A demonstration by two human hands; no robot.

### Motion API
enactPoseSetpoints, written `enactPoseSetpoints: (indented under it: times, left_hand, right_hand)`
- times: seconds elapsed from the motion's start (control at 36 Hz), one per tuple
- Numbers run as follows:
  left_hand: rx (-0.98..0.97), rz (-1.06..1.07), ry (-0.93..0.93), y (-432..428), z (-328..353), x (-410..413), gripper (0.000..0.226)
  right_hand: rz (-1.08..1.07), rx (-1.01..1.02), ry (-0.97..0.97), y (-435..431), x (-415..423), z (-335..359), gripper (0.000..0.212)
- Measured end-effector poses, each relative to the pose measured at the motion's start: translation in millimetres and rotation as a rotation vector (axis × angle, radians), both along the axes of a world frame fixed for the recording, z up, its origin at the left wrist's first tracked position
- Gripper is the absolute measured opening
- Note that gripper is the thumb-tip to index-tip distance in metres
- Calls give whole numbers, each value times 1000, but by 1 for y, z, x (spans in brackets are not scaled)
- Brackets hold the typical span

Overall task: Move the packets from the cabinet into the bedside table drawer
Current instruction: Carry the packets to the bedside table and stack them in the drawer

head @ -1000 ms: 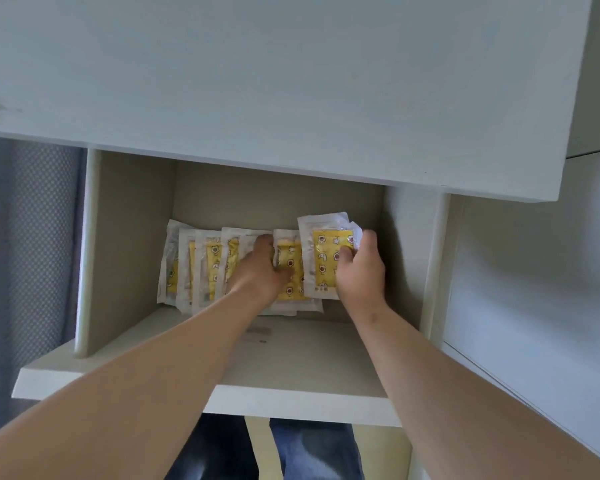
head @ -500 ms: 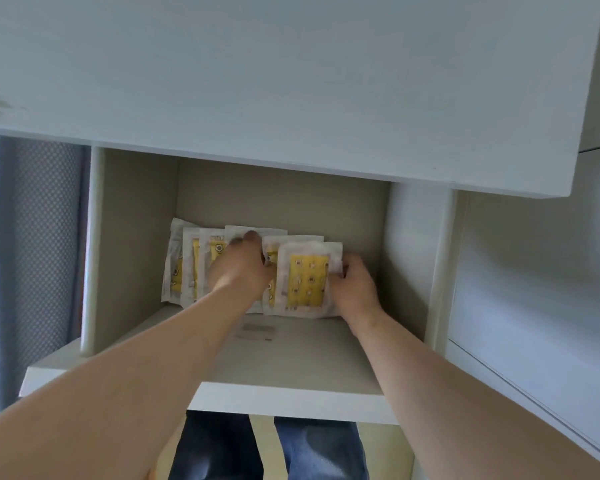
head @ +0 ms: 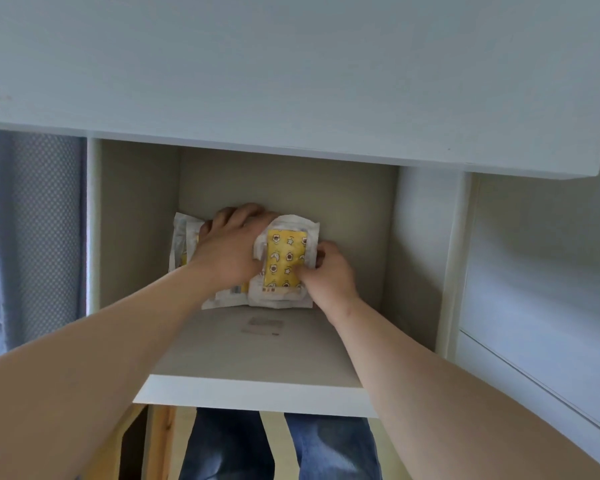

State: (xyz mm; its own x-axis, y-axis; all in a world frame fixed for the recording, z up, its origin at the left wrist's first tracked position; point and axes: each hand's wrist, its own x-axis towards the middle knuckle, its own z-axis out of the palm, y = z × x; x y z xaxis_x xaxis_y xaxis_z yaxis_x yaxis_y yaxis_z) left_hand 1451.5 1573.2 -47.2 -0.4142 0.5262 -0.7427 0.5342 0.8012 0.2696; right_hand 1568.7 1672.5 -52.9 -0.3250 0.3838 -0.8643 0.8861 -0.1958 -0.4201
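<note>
Now-bunched crinkly packets [head: 284,261]: L hand [head: 229,251], R hand [head: 326,275]

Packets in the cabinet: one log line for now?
stage: pickup | left hand: grips packet stack | right hand: pinches front yellow packet | location: cabinet shelf

White packets [head: 284,261] with yellow patterned inserts, upright, bunched against the cabinet [head: 343,202] back wall.

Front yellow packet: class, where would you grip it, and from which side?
Pinch the front packet by its flat white right border, reaching in from the front: it stands upright against the other packets, with bare shelf to its right.
</note>
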Motion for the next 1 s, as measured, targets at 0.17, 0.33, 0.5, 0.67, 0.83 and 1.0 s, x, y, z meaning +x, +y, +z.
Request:
enactPoseSetpoints:
  times: [0.17, 0.33, 0.5, 0.67, 0.83, 1.0]
  left_hand:
    - [3, -58, -16, -3, 2, 17, 49]
    - [-15, -220, 115, 5, -2, 35, 54]
    - [-40, -282, 226, 11, -11, 38, 89]
    - [-41, -333, 220, 13, -13, 37, 78]
    - [-105, -311, 178, 16, 1, 33, 75]
    - [-254, -123, 159, 2, 6, 18, 86]
  right_hand:
    - [-121, 49, -32, 8, 2, 0, 26]
    - [-71, 84, -140, 20, 16, -3, 16]
    - [-52, 150, -177, 24, 23, -4, 15]
    - [-35, 122, -169, 25, 20, 0, 28]
    - [-30, 104, -179, 25, 22, 7, 33]
    - [-51, 85, -150, 23, 21, 16, 31]
